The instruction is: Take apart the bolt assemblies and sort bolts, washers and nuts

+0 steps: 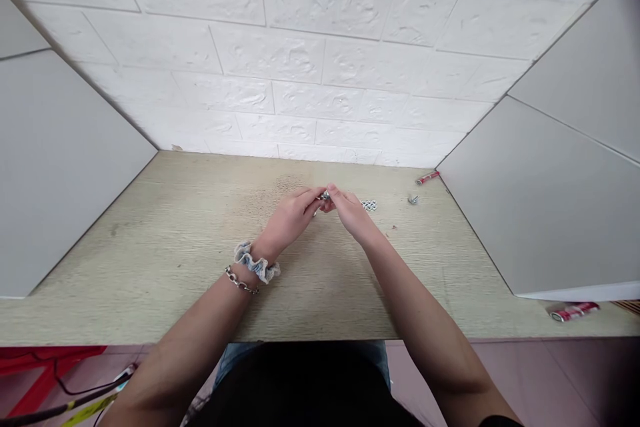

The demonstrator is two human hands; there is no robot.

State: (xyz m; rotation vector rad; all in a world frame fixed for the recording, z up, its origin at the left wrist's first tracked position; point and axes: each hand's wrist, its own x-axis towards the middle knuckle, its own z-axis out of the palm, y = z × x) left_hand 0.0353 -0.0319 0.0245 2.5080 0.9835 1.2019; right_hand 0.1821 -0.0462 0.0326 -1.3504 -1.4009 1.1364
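Over the middle of the table, my left hand [295,213] and my right hand [350,213] meet at the fingertips. Between them is a small silvery metal fastener [326,195], pinched by the fingers of both hands; they cover most of it, so its exact kind is unclear. Just right of my right hand, several metal nuts [369,205] lie flat in a tight group, partly hidden by that hand. Farther right rests a little heap of small metal pieces [413,200], perhaps screws.
The wooden table [165,247] runs up to a white brick-patterned wall [300,53]. Grey panels [70,167] close off both sides. One red cylinder [427,178] lies by the right panel, and another red cylinder [574,311] near the front right edge. Brown specks mark the tabletop.
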